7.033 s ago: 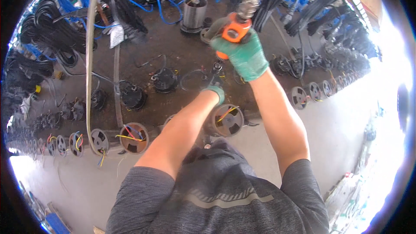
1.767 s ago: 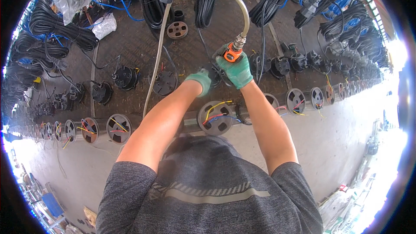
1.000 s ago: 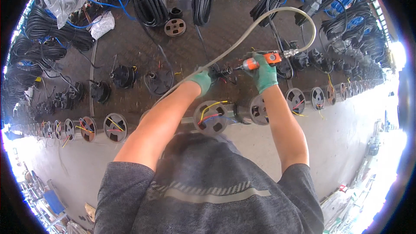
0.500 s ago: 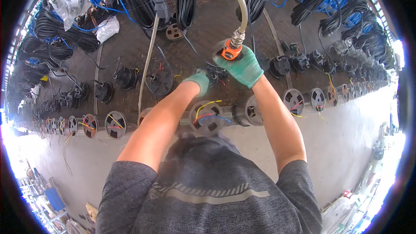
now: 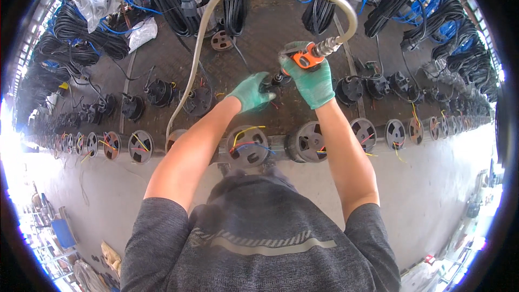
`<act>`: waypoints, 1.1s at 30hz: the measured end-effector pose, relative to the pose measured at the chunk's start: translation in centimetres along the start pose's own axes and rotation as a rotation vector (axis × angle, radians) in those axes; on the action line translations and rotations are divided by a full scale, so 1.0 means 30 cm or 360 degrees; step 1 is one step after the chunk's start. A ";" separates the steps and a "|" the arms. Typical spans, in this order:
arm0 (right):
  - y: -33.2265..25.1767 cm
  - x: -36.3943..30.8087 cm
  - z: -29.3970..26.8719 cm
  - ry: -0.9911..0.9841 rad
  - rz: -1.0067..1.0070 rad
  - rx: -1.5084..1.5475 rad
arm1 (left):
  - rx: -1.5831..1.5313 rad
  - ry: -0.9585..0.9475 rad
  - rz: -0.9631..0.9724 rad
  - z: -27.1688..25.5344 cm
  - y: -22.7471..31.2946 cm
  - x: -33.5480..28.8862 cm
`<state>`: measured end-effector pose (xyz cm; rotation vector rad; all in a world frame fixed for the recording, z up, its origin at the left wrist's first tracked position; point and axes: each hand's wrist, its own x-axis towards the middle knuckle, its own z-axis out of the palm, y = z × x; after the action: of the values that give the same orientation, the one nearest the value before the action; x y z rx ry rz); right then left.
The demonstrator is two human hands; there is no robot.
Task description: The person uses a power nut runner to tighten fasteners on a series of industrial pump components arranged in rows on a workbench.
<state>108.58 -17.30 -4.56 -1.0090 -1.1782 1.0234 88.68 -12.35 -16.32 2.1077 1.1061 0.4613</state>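
Wearing a heathered charcoal short-sleeved T-shirt (image 5: 259, 273); printed with a pale stripe (image 5: 273, 250) and slanted bars (image 5: 289, 238); gloved in green on left hand (image 5: 252, 93) and right hand (image 5: 313, 82).

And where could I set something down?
Widest bare bench top: beyond the left hand, between the slotted disc and the black cable coil behind the right hand. A smaller patch lies between the white plastic and the round black parts. Crowded: the back with coils, the front edge with slotted cylinders.

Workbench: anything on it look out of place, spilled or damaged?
A brownish slotted disc sits well behind the front row of similar cylinder ends, so it looks stray. Crumpled plastic beside a cable bundle resembles litter. No spill or damage shows clearly.
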 end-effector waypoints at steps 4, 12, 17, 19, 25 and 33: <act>-0.125 0.013 0.021 -0.0061 -0.0058 0.0109 | -0.0407 0.0136 -0.0028 0.020 0.033 0.042; -0.297 -0.024 0.032 -0.0147 -0.0058 0.0294 | 0.0019 0.0519 -0.0132 -0.077 0.191 -0.181; -0.362 -0.094 0.049 -0.0219 -0.0096 0.0791 | -0.0103 0.0520 -0.0381 -0.105 0.342 -0.364; -0.384 -0.116 0.068 -0.0170 0.0012 0.1094 | -0.0233 0.0559 -0.0302 -0.117 0.394 -0.424; -0.472 -0.158 0.127 -0.0242 -0.0011 0.1081 | -0.0439 0.0276 -0.0353 -0.171 0.513 -0.557; -0.530 -0.230 0.269 -0.0396 0.0229 0.0694 | -0.1027 0.0163 -0.0266 -0.156 0.569 -0.670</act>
<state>101.30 -27.09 10.15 -0.6387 -1.0252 1.4779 84.17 -33.51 -0.55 1.4320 1.0071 0.7368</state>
